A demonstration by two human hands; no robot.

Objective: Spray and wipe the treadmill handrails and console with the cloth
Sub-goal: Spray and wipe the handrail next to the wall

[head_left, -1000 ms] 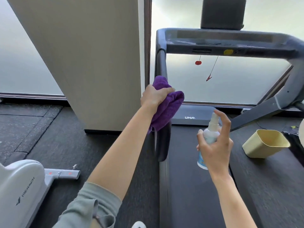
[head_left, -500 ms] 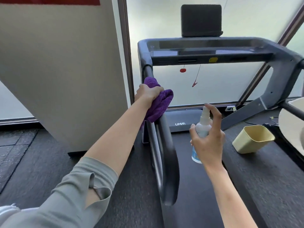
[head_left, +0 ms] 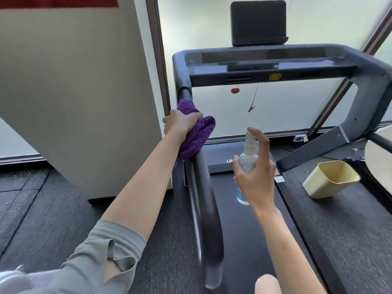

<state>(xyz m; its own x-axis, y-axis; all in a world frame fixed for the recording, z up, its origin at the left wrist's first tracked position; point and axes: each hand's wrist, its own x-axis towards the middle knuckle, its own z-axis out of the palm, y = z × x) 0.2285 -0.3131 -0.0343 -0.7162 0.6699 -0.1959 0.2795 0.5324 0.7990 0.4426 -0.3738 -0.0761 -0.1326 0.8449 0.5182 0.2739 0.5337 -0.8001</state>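
My left hand (head_left: 181,123) grips a purple cloth (head_left: 196,136) wrapped over the upper part of the treadmill's left handrail (head_left: 204,209), a dark curved bar running toward me. My right hand (head_left: 255,177) holds a small clear spray bottle (head_left: 247,160) upright over the belt, index finger raised above the white nozzle. The dark console (head_left: 265,60) spans the top, with a black screen (head_left: 258,22) standing on it. The right handrail (head_left: 379,143) shows only partly at the right edge.
A wide beige pillar (head_left: 74,98) stands close to the left of the treadmill. A pale yellow bin (head_left: 331,179) lies tipped on the floor to the right of the belt. A red safety key and clip (head_left: 251,107) dangle under the console. Frosted windows lie behind.
The view has shifted closer and more over the left handrail. My left hand with the cloth stays on the rail's upper part; the right hand keeps the bottle upright beside it.
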